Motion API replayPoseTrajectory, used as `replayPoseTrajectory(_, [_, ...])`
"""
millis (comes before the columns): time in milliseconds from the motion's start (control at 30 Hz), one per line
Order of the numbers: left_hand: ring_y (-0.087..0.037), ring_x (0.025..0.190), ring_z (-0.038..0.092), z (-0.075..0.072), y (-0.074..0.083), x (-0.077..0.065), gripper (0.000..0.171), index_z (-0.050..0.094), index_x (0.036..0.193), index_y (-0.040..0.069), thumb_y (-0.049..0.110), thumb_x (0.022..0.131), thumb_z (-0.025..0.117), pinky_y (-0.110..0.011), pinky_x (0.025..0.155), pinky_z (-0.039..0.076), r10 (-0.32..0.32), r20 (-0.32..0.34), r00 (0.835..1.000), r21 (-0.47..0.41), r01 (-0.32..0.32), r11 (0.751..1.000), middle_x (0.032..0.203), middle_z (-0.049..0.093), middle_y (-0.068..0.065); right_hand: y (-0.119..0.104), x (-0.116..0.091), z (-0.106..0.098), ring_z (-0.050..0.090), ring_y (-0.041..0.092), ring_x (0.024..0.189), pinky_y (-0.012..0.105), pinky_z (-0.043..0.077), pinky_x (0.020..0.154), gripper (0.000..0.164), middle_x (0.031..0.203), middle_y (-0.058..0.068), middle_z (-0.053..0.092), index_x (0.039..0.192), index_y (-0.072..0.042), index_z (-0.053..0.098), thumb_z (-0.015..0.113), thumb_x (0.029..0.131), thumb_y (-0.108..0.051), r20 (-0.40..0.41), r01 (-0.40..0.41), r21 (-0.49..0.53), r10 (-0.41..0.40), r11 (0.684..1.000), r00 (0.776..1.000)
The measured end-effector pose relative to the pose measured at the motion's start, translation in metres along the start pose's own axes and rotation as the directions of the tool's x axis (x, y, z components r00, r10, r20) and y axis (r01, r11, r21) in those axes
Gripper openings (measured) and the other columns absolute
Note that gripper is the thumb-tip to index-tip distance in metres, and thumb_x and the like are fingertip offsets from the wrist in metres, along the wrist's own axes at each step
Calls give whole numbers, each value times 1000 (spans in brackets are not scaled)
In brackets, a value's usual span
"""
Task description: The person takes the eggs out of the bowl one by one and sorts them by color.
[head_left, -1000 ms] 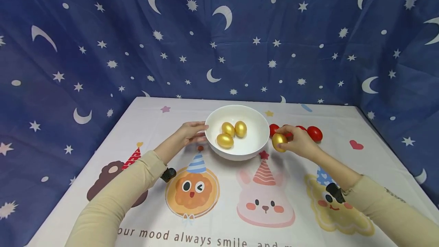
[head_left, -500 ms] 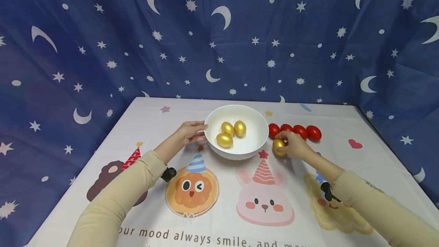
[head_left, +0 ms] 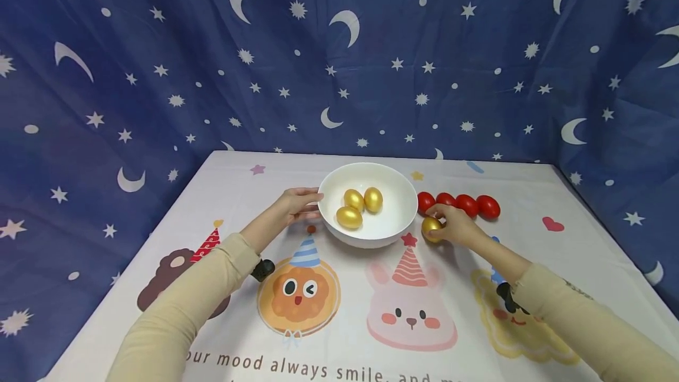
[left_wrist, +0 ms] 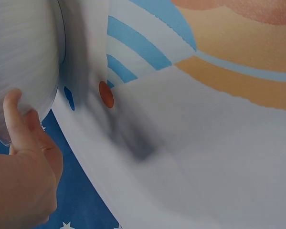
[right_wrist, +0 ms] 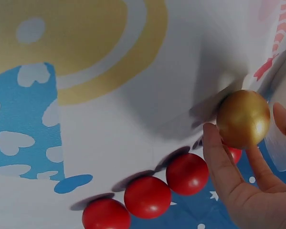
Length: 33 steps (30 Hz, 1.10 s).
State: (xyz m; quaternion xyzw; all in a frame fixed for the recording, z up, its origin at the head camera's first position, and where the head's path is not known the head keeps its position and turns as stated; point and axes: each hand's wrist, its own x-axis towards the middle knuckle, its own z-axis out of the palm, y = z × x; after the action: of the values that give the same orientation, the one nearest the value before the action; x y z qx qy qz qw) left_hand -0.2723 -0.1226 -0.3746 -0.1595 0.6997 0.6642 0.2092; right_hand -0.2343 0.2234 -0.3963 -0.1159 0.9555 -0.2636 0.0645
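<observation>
One cartoon tablecloth (head_left: 339, 323) before starry backdrop (head_left: 212, 63)

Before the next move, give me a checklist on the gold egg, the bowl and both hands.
1. Right hand has a grip on the gold egg: ok, fingers curl round it.
2. Egg resting on the table: cannot tell.
3. Left hand steadies the bowl: ok, fingers touch its outer wall.
4. Room in the bowl: ok, three gold eggs inside, space beside them.
5. Red eggs in a row behind the right hand: ok.
</observation>
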Motion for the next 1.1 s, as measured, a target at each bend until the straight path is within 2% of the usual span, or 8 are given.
replayPoseTrajectory(233, [-29, 122, 55, -3, -1, 1, 49, 48, 138, 12, 15, 92, 62, -21, 72, 62, -7, -4, 1000, -9, 7, 1000, 137, 51, -14, -5, -1, -5, 57, 40, 99, 43, 62, 80, 51, 114, 29, 58, 122, 6, 54, 74, 79, -12, 2, -2, -16, 2, 1000, 1000])
replayPoseTrajectory(400, [-30, 124, 53, -5, 2, 0, 50, 45, 140, 11, 15, 93, 60, -22, 73, 63, -2, 5, 1000, -16, 2, 1000, 140, 49, -15, -13, -1, -11, 56, 43, 105, 46, 61, 84, 47, 121, 32, 56, 122, 6, 53, 70, 82, -12, -8, -10, -36, 10, 999, 1000])
replayPoseTrajectory(767, [-30, 126, 51, -1, 6, 0, 50, 45, 141, 12, 15, 93, 60, -21, 70, 63, -16, 22, 1000, -31, 17, 999, 142, 46, -15, -20, -1, -25, 57, 36, 93, 43, 62, 79, 38, 109, 27, 61, 117, 3, 59, 68, 85, -15, -32, -18, -103, 15, 994, 999])
replayPoseTrajectory(933, [-29, 127, 50, -1, 0, 1, 51, 44, 141, 12, 13, 93, 60, -20, 69, 63, -68, 35, 997, -68, 70, 995, 143, 44, -13, -25, -4, -26, 60, 37, 97, 42, 62, 81, 30, 106, 25, 64, 113, 4, 61, 65, 87, -11, -63, -4, -71, 0, 997, 998])
replayPoseTrajectory(1100, [-28, 125, 51, -2, -1, 4, 51, 44, 141, 12, 15, 93, 60, -21, 71, 63, -63, 33, 997, -74, 65, 995, 142, 46, -13, -33, -3, -27, 61, 37, 98, 43, 62, 82, 26, 104, 23, 66, 110, 3, 62, 65, 87, -9, -90, 17, -48, -21, 999, 996])
